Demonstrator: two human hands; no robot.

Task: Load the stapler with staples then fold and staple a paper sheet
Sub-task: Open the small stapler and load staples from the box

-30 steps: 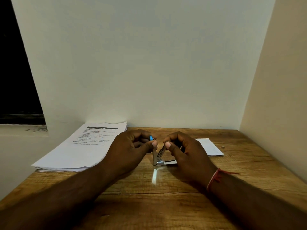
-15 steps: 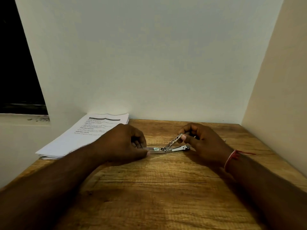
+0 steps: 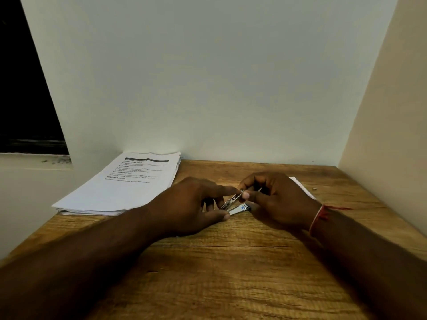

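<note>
At the tabletop (image 3: 231,273) centre, we see the stapler (image 3: 236,210) hinged open: left grip (image 3: 191,204) pinches its hinge end, right grip (image 3: 277,202) pinches its raised arm. Loaded or not, we cannot tell.

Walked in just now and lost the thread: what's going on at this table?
A person is working on a small metal stapler with both hands, just above a wooden table. The left hand pinches its near end between thumb and forefinger, and the right hand pinches the raised top arm, so the stapler is hinged open. Whether staples are in cannot be seen. A paper stack lies to the left, and a single sheet lies behind the right hand, not yet folded.
</note>
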